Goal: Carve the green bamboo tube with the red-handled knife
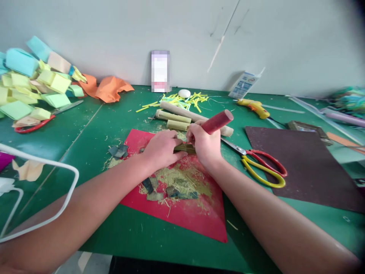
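My left hand (161, 149) is closed over a short green bamboo piece (185, 148) and presses it down onto a red sheet (196, 219). My right hand (203, 144) is wrapped round the red handle (218, 121) of a tool whose working end meets the bamboo piece; its blade is hidden by my fingers. Yellowish shavings and dark green peel scraps (173, 186) lie on the red sheet below my hands.
Peeled bamboo sticks (178, 118) and yellow strips lie behind my hands. Red and yellow scissors (264, 167), a dark brown sheet (302, 163) and a yellow glue gun (255, 107) are on the right. Coloured paper boxes (34, 85), orange paper and a white cable (48, 163) are on the left.
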Motion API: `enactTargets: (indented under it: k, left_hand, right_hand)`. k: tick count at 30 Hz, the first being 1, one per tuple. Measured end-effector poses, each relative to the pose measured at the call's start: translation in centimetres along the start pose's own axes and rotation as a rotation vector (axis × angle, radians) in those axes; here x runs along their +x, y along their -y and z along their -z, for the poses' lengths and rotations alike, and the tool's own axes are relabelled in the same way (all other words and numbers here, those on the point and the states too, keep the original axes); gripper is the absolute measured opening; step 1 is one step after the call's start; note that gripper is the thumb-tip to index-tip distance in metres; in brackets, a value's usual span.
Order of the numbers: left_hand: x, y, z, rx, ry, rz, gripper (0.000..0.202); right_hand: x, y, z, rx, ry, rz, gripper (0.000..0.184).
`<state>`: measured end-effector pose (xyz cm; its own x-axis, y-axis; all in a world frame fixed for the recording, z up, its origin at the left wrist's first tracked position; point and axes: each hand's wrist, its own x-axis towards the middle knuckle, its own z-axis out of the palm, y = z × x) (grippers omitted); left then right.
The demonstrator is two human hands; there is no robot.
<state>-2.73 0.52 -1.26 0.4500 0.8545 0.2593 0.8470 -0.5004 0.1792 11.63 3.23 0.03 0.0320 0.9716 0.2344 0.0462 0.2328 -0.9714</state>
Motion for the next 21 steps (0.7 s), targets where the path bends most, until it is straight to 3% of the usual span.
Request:
enactTargets:
  k: [12,17,21]
  left_hand:
    - [0.0,0.0,-0.1,-0.022,0.021,-0.001,0.028]
    - [0.0,0.0,-0.1,-0.035,0.019,0.002,0.028]
    - [0.0,-0.1,0.1,-0.007,0.017,0.011,0.03]
  right_hand:
    - [-0.1,-0.3,-0.3,-0.058,0.053,0.033,0.022]
    - [-0.3,0.5,-0.3,0.016,0.101,-0.028,0.025]
    - [-0.1,0.4,0.0,0.061,0.014,-0.001,0.024]
